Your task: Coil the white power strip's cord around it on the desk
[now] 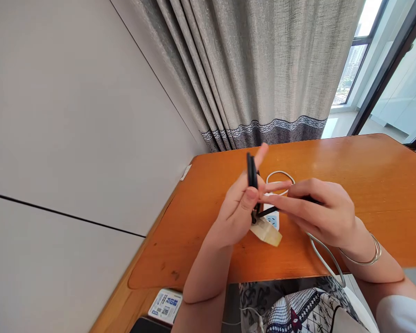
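Observation:
Above the wooden table, my left hand [235, 210] pinches a coil of black cable [252, 171] between thumb and palm, with its other fingers stretched out. My right hand [322, 208] is closed on a straight run of the same cable to the right of the coil. Just below my left hand is a translucent, yellowish block-shaped piece [267, 232]; whether it touches the cable I cannot tell. Behind the hands lies a white power strip [273, 221] with blue socket faces, partly hidden.
A white cord [327, 256] loops over the table [377, 185] and hangs off its front edge. At the lower left a white printed box [165, 305] lies beside a dark object [149, 326]. A wall [72, 115] borders the left, and a grey curtain [270, 69] hangs behind.

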`<state>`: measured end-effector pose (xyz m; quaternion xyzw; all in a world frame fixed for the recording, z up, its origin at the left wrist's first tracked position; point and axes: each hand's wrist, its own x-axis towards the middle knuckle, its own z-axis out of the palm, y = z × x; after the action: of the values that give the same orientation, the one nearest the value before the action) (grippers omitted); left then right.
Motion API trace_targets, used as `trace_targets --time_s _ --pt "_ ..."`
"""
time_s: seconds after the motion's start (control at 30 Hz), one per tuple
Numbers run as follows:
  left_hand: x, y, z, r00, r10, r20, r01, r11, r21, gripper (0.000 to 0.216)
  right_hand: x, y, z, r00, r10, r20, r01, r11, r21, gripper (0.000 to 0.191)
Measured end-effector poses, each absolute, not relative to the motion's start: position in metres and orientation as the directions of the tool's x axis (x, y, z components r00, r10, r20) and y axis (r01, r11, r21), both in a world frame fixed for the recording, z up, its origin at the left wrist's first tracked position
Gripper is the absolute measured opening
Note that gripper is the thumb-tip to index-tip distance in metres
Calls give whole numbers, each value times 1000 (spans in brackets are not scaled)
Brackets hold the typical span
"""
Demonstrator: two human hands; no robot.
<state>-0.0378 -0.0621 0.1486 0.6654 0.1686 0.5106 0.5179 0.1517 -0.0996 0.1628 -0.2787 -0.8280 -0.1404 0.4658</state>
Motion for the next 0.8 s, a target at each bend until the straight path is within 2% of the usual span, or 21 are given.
trace_targets --time_s 0.07,0.13,0.23,0.4,0.6,0.8 --pt "-36 -61 148 572 733 367 -287 -240 927 44 155 -95 162 -352 341 871 627 777 -51 19" --pt "-33 -55 147 711 669 217 -248 -51 967 54 157 -87 160 -304 429 851 674 728 -127 22" --pt "-28 -41 144 775 623 105 -206 92 974 55 162 -72 153 -245 577 779 685 672 -282 31" --pt "-22 -23 139 737 674 54 -213 156 965 48 169 -45 142 -253 661 706 630 667 -399 33" --pt "-25 -14 137 807 591 10 -213 276 937 52 176 -35 143 -350 652 672 540 727 -424 32" --pt "-30 -12 141 809 587 30 -310 382 871 52 178 -32 142 -369 687 626 661 667 -344 33"
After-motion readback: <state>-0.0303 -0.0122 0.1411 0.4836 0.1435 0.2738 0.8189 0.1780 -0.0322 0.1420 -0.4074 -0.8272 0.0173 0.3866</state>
